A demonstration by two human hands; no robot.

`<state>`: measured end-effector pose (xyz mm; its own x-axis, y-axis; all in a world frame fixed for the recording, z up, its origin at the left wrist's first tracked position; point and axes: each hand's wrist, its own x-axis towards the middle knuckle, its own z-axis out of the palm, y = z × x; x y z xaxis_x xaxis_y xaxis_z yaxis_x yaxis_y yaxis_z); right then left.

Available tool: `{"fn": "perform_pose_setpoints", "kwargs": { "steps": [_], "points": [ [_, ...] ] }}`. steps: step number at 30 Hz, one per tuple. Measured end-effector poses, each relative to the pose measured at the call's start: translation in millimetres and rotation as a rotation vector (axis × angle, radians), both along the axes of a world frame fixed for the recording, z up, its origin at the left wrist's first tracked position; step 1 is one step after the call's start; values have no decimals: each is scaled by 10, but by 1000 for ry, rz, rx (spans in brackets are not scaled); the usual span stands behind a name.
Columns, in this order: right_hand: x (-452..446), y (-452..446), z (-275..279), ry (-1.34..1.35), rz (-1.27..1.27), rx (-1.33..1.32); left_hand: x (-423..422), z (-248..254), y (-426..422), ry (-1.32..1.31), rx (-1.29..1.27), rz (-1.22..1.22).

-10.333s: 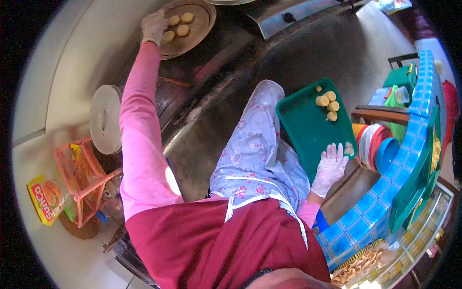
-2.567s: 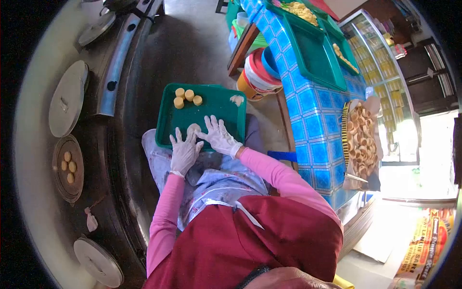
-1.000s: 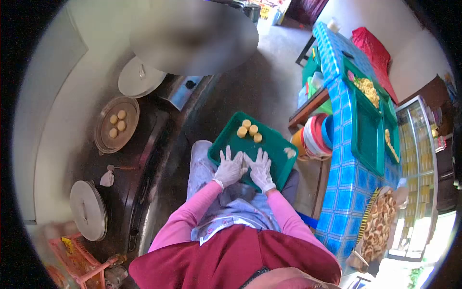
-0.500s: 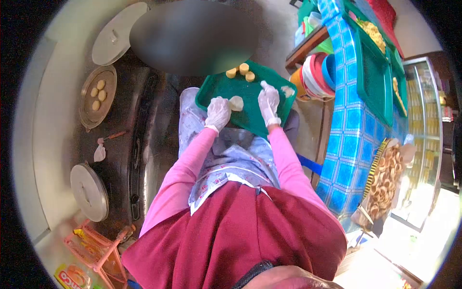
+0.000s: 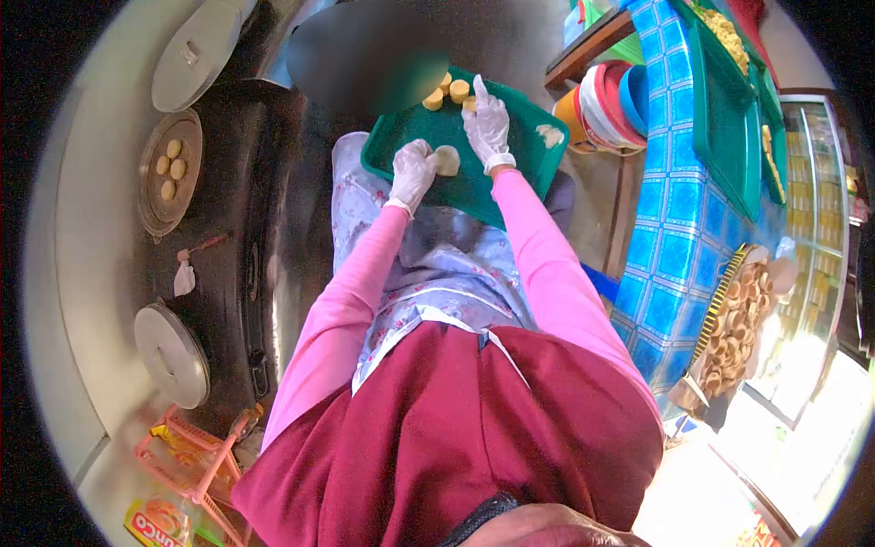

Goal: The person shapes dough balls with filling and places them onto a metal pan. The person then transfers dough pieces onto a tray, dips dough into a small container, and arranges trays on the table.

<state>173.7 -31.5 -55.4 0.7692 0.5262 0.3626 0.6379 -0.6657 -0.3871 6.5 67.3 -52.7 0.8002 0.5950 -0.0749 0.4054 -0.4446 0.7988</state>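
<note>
My left hand (image 5: 415, 171), in a clear plastic glove, has its fingers closed on the edge of a flat, pale dough disc (image 5: 447, 161) above the green tray (image 5: 381, 150). My right hand (image 5: 487, 126), gloved as well, reaches over the tray with its index finger stretched forward and thumb apart. Its thumb side is at a short yellow filling piece (image 5: 468, 104), partly covered; whether it touches is unclear. More yellow pieces (image 5: 433, 98) stand just beyond. A pale dough lump (image 5: 550, 136) lies at the tray's right side. The tray rests on my lap.
On the left, a round pan (image 5: 190, 201) holds several dough rounds, between metal lids (image 5: 171, 357). At right, a blue checked table (image 5: 654, 228) carries green trays (image 5: 729, 155) and a basket of brown ring-like pieces (image 5: 734, 319). Stacked buckets (image 5: 612, 109) stand beside it.
My right hand has moved forward and left, from the tray's right part to the yellow pieces. My left hand keeps hold of the dough disc. The whole view has shifted slightly.
</note>
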Motion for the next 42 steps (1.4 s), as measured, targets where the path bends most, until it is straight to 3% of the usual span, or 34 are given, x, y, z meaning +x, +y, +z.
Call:
{"fn": "perform_pose_setpoints", "kwargs": {
  "steps": [2,7,13,16,19,21,23,28,32,36,39,42],
  "points": [
    [-11,1,30,63,-4,65,12,-111,6,-230,-109,16],
    [-43,-125,221,351,-31,240,40,6,59,-56,-318,17],
    [-116,-187,228,176,9,173,65,-106,45,-61,-275,54],
    [-186,-253,308,283,-16,227,44,-84,34,-79,-194,80],
    [-350,-281,359,103,143,287,34,-34,48,-77,-113,112],
    [-603,-405,333,163,242,151,49,-10,83,-52,-120,97],
    [-812,-438,275,207,337,215,53,-102,97,-40,-116,99],
    [-927,-406,135,50,375,141,77,-323,181,14,-67,88],
    [-1008,-407,13,587,-118,322,109,-276,181,18,-197,114],
    [-962,-327,-251,703,24,373,152,71,84,-62,-645,162],
    [-992,-302,-42,814,54,347,195,131,98,-53,-581,66],
    [-1023,-248,81,1008,-7,422,281,137,266,43,-335,-244]
  ]
}}
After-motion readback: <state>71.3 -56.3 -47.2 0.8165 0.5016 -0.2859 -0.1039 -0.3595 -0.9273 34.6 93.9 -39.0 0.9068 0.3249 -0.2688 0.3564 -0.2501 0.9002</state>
